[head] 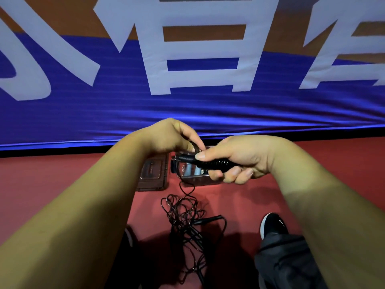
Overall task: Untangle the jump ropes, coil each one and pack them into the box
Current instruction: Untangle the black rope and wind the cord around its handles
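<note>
Black handle [210, 162] clamped in right hand [235, 159]; left hand [173, 136] curled at its 10 o'clock, hold unclear. Tangled ropes [183, 222] lie 6 o'clock of box [195, 180].

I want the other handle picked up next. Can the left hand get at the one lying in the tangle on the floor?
Probably yes: the floor handle lies exposed on the rope tangle, nothing over it. But the left hand is occupied at the held handle and would have to let go.
</note>
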Available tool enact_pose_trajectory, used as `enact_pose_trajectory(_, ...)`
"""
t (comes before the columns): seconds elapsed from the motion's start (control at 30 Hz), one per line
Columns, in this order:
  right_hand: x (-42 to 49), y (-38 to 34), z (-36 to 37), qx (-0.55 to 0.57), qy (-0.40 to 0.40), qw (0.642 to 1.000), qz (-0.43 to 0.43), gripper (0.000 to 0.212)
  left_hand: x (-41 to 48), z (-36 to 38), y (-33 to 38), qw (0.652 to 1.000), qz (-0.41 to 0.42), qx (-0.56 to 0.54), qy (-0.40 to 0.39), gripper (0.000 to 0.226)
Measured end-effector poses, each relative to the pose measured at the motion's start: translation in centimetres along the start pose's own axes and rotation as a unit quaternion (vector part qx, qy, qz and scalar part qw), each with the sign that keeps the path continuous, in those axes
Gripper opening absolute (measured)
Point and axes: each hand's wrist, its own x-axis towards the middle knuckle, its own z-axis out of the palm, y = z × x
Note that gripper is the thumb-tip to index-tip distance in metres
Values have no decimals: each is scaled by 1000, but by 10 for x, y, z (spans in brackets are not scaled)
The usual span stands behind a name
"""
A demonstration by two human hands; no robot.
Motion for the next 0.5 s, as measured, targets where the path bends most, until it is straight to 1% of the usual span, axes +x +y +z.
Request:
enact_pose_trajectory(0.07,1,2,0,-26,-3,1000,17,30,0,0,6,1000,7,8,12,23)
enact_pose_trajectory(0.17,4,4,2,-64,14,998,17,23,-1,4,16,997,24,75,15,23)
enact_pose_trajectory(0.23,9,5,0,-93,60,994,8,21,2,5,18,992,42,117,29,23)
enact_pose_trajectory(0.37,19,9,-9,-106,180,978,-7,26,6,6,22,974,72,202,72,28)
enact_pose_trajectory(0.43,23,11,-11,-121,222,968,-7,26,8,7,26,963,72,251,70,35)
enact_pose_trajectory(0.5,25,13,-14,-154,261,953,-12,28,10,11,28,960,62,264,65,40)
